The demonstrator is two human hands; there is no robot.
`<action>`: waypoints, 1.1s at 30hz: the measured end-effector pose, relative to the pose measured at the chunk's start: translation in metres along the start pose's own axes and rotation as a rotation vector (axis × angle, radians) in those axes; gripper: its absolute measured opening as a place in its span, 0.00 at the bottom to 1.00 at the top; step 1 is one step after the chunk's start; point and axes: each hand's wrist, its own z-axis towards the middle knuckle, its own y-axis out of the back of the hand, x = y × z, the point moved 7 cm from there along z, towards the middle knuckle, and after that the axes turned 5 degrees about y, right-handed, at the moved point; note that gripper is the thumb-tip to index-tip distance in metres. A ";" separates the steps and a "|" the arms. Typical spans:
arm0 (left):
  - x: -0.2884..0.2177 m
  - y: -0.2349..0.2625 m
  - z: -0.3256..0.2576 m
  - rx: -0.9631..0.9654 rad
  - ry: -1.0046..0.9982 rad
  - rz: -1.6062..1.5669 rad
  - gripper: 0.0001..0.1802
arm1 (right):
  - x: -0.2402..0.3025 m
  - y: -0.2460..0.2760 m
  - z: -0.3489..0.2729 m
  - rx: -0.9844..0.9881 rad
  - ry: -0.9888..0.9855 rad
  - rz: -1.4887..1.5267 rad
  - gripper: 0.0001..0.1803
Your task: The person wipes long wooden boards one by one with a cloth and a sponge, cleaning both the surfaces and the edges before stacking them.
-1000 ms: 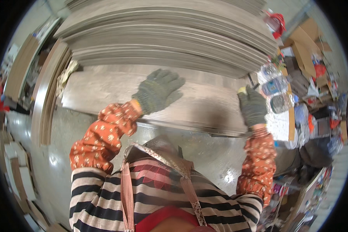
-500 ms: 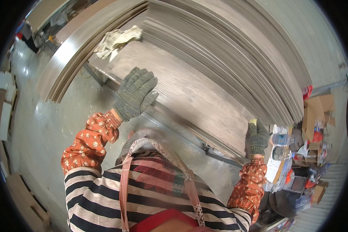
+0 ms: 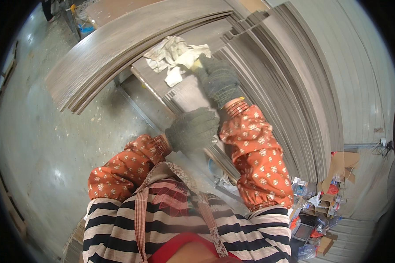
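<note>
My left hand [image 3: 194,129], in a dark grey-green knit glove, lies across the near edge of a stack of grey wood-look planks [image 3: 189,93]. Its fingers look stretched out, somewhat blurred, and nothing shows in them. Farther along the same stack is my right hand [image 3: 219,81], gloved alike, its fingers bent over a small yellow thing [image 3: 197,65] that I cannot name for certain. The yellow bit almost touches a crumpled cream-white cloth [image 3: 167,55] on the far end of the stack.
Tall rows of planks [image 3: 289,83] rise to the right, and another stack of planks [image 3: 131,44] overhangs at the far left. A metal frame bar [image 3: 138,107] runs below. Cardboard boxes [image 3: 340,168] and bottles stand at the lower right.
My right hand has swept from the right end of the planks to the far end, beside the cloth. My left hand has shifted right and nearer me. The view has turned.
</note>
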 end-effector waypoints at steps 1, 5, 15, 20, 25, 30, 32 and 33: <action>0.002 0.001 0.000 -0.044 -0.015 0.011 0.26 | -0.006 -0.004 0.004 -0.083 0.039 0.044 0.21; 0.025 -0.016 -0.008 -0.104 0.412 -0.587 0.20 | 0.003 0.002 0.001 0.297 -0.025 0.219 0.19; 0.022 -0.053 -0.019 -0.178 0.383 -1.044 0.25 | 0.055 -0.002 0.008 0.243 0.482 -0.034 0.18; 0.014 -0.035 -0.004 0.098 0.369 -0.021 0.19 | 0.108 -0.014 0.008 0.467 0.586 -0.142 0.14; 0.012 0.009 -0.027 -0.178 0.043 0.238 0.20 | 0.051 0.033 0.014 0.074 0.392 -0.040 0.23; 0.076 0.102 -0.071 -0.595 0.309 0.011 0.12 | 0.059 0.051 -0.054 -0.262 0.394 -0.206 0.25; 0.128 0.105 -0.084 -0.678 0.849 -0.367 0.11 | 0.080 0.024 -0.046 -0.042 0.230 -0.120 0.23; 0.126 0.116 -0.064 -0.659 0.900 -0.458 0.11 | 0.089 0.014 -0.052 -0.215 0.293 -0.083 0.19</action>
